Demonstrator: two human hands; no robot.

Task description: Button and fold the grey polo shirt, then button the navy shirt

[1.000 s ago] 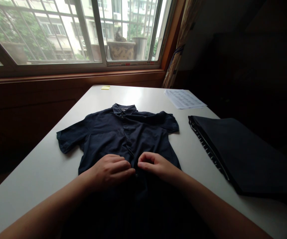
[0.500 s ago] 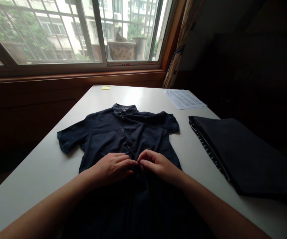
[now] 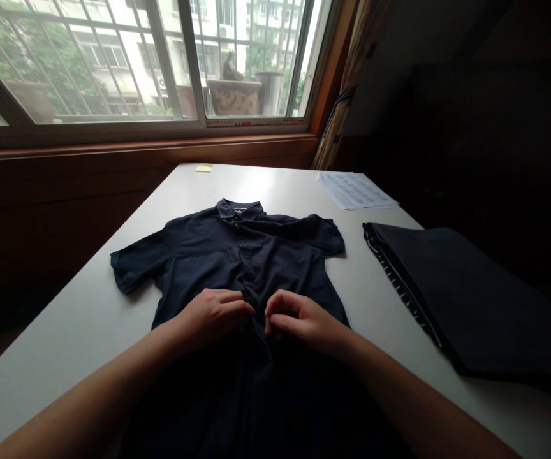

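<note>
A dark navy short-sleeved shirt (image 3: 237, 258) lies face up on the white table (image 3: 88, 319), collar toward the window and both sleeves spread. My left hand (image 3: 211, 315) rests on the shirt's front just left of the button placket, fingers curled and pinching the cloth edge. Just to the right of the placket, my right hand (image 3: 299, 319) has its fingertips pressed together on the fabric. The two hands almost touch over the middle of the shirt. What lies between the fingertips is too dark to make out.
A folded dark garment (image 3: 467, 299) with a striped edge lies at the right of the table. A sheet of printed paper (image 3: 354, 190) sits at the far right, a yellow sticky note (image 3: 203, 168) at the far edge. A window and wooden sill stand beyond.
Both hands shifted slightly up the placket, away from me. Their fingertips met half a second ago and have since drawn a little apart. The shirt has stayed in place.
</note>
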